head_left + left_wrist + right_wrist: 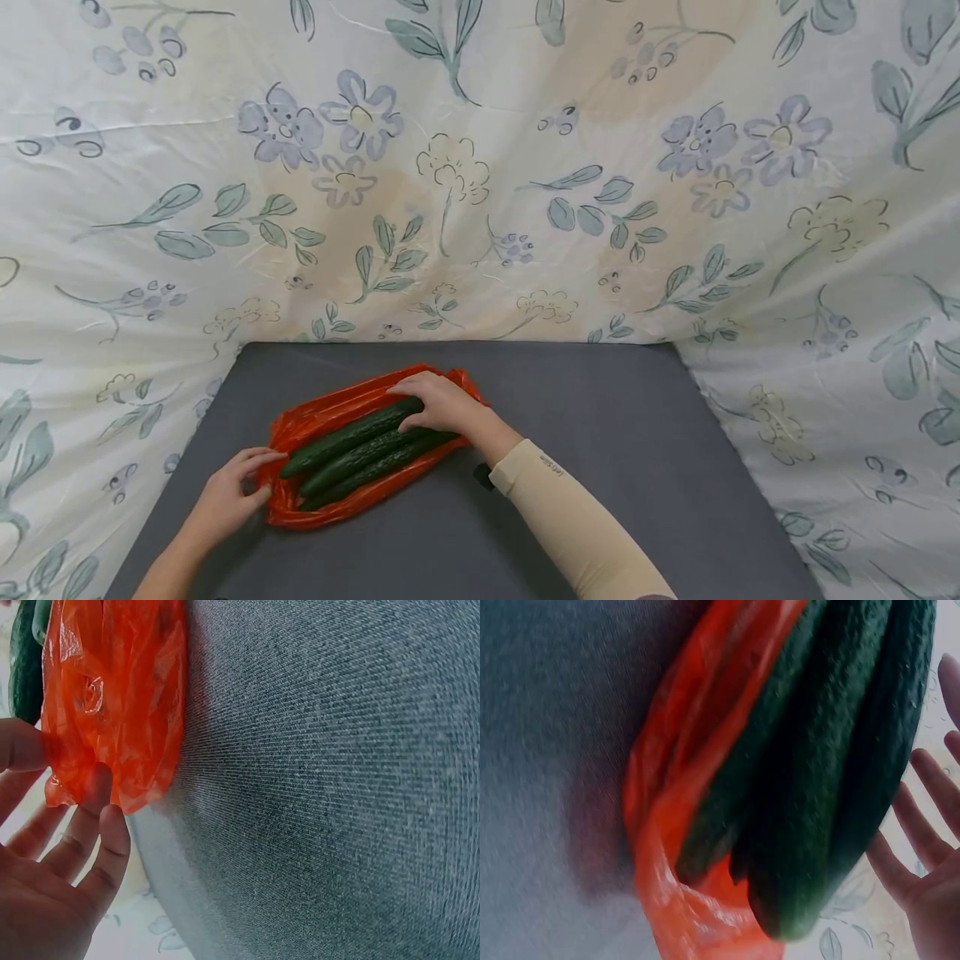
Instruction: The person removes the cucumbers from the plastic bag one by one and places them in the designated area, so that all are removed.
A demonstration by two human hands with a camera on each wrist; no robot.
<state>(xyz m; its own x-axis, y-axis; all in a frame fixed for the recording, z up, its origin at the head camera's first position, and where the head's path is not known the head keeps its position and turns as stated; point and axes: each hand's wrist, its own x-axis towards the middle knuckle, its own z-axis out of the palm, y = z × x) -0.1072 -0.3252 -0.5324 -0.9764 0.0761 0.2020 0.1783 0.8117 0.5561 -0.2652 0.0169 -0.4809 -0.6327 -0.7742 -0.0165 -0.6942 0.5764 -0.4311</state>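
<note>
Three dark green cucumbers (367, 454) lie side by side in a crinkled red plastic bag (330, 410), whose top is spread wide around them. At the bag's left end, my left hand (231, 496) pinches the plastic between thumb and fingers; the left wrist view shows the thin red film (116, 697) there. Over the right ends of the cucumbers is my right hand (448, 406), thumb and fingers apart. In the right wrist view its fingers (922, 829) are extended beside the outermost cucumber (885, 720), and the bumpy skins and blunt ends show close up.
A dark grey cloth surface (600, 467) lies under the bag. Pale floral fabric (480, 208) hangs at the back and along both sides. A beige sleeve (577, 517) covers the right forearm, and a small black item (483, 477) shows under that wrist.
</note>
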